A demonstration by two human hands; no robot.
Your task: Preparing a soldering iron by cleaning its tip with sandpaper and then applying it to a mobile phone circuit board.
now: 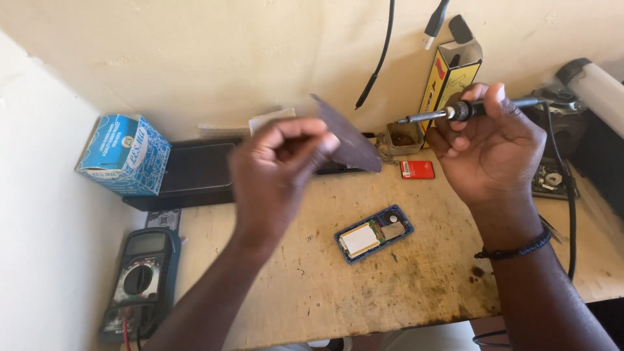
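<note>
Your right hand [487,146] gripped the stiff soldering iron [455,112] by its handle; your left hand [279,169] pinched a thin, floppy dark sheet [348,140] above the opened phone [374,233].

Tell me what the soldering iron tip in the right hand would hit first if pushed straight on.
Probably the dark sheet pinched in the left hand; the soldering iron in the right hand points left at it, though depth is unclear.
</note>
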